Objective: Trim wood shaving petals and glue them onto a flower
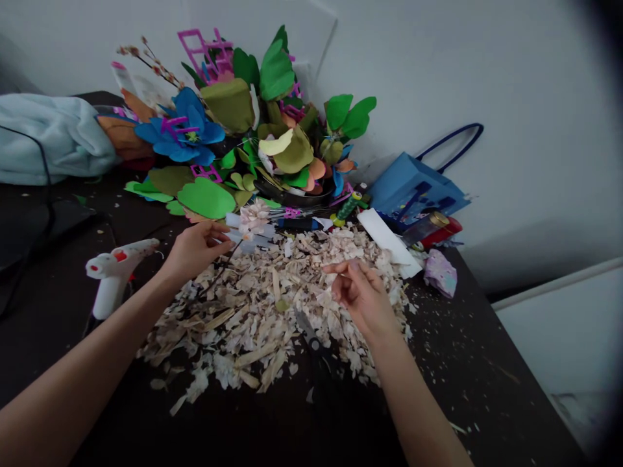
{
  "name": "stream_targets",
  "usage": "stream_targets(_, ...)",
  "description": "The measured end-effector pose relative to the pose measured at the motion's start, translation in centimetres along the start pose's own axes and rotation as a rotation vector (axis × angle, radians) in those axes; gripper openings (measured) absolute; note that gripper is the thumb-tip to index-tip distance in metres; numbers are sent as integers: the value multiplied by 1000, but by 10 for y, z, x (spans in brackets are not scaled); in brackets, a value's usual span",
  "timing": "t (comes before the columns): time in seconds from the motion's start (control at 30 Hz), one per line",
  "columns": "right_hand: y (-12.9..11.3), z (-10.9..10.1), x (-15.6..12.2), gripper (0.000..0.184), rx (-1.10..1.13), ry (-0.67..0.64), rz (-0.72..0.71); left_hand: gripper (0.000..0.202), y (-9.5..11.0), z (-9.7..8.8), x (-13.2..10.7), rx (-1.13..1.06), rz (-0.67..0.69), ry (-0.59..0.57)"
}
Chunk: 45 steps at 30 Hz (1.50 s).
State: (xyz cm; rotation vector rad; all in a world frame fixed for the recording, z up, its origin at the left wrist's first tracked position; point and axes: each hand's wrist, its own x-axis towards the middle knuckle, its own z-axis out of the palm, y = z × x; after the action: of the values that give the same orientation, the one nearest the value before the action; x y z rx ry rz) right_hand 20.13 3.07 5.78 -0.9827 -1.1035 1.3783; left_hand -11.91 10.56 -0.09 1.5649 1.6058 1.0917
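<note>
My left hand [200, 248] is closed, its fingertips pinching a thin dark flower stem [224, 258] that slants over the scraps. Pale pink petals [254, 218] show at the stem's upper end, beside translucent glue sticks [249, 241]. Over the right of the heap, my right hand [361, 295] has its thumb and fingers pressed together; anything between them is too small to make out. Beneath both hands spreads a wide heap of pale petal-like scraps [277, 292]. Black-handled scissors [315, 344] lie at the heap's front, blades pointing into it.
A white glue gun [113, 272] stands left of my left forearm. Behind the heap are colourful felt flowers and leaves [228, 117], thread spools [348, 206] and a white strip [389, 243]. A blue bag [416, 188] leans at the wall; a crumpled lilac piece [440, 272] lies right.
</note>
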Motion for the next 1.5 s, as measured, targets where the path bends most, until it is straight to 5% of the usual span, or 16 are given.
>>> stream_targets(0.1,8,-3,-6,40,-64,-36,112,46,17,-9,-7,36,41,77)
stream_targets(0.27,17,-1,-13,42,-31,-30,137,31,52,-8,-32,48,190,265)
stream_targets(0.6,24,7,-42,46,13,-46,149,23,99,58,-89,55,439,-271)
stream_targets(0.8,30,12,-58,47,60,-50,124,13,97,87,-96,51,433,-306)
stream_targets(1.03,35,8,-64,48,150,-82,164,18,88,94,-98,242,987,-182)
stream_targets(1.1,35,6,-66,49,154,-133,197,19,88,91,-96,224,936,-151)
stream_targets(1.23,32,3,-69,45,125,-160,192,34,87,79,-88,222,514,-31)
stream_targets(1.3,32,2,-70,45,107,-148,178,41,85,74,-85,221,410,-41)
stream_targets(1.5,41,4,-73,46,19,-172,124,23,74,83,-94,50,592,-277)
